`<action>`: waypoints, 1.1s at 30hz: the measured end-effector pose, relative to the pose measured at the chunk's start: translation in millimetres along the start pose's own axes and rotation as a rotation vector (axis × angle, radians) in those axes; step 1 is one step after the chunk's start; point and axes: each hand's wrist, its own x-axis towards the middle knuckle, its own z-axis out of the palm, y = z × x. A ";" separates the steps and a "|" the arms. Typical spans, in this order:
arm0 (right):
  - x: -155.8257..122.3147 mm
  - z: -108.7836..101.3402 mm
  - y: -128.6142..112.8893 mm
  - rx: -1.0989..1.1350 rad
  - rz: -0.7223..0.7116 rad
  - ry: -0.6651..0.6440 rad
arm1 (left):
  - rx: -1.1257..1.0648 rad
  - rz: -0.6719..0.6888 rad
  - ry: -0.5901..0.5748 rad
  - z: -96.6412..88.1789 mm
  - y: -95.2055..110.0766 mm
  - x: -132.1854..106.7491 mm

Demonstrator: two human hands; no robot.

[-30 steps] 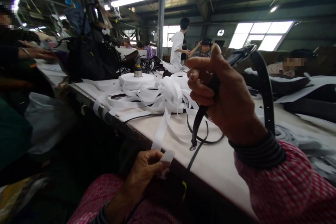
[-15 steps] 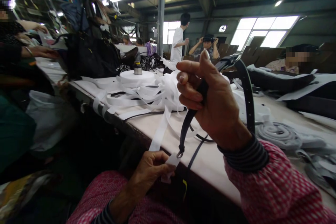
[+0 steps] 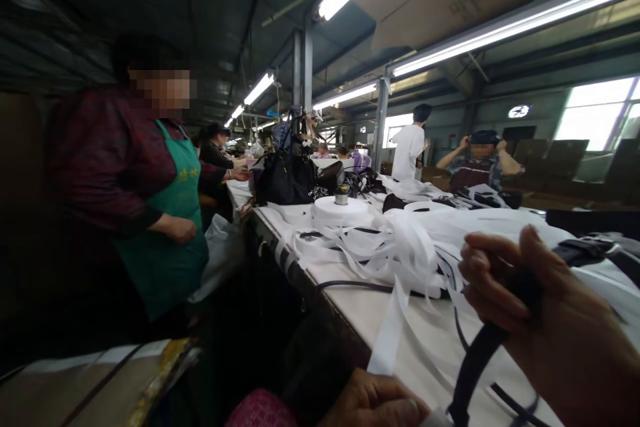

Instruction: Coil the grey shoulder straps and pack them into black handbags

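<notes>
My right hand (image 3: pixel 545 327) is closed round a black strap (image 3: pixel 475 363) at the lower right; the strap hangs down from my fist to the frame's bottom edge. My left hand (image 3: pixel 380 403) shows only partly at the bottom edge, fingers curled, pinching the end of a white tape (image 3: pixel 387 340) that runs up to a loose heap of white tape (image 3: pixel 395 247) on the table (image 3: pixel 370 310). A thin black cord (image 3: pixel 350 285) lies on the tabletop under the heap.
A person in a green apron (image 3: pixel 160 213) stands at the left beside the table's edge. A white tape roll (image 3: pixel 340 210) and a black bag (image 3: pixel 285 177) sit farther back. Other people work at the far end. A board (image 3: pixel 90 383) lies at lower left.
The camera has swung up and to the left, bringing the person in the green apron into view. Both my hands now sit lower in the frame, still holding the strap and the tape.
</notes>
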 end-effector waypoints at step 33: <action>-5.0 22.4 0.6 0.237 -0.025 -0.211 | -0.386 -0.021 -0.218 22.4 -8.3 4.4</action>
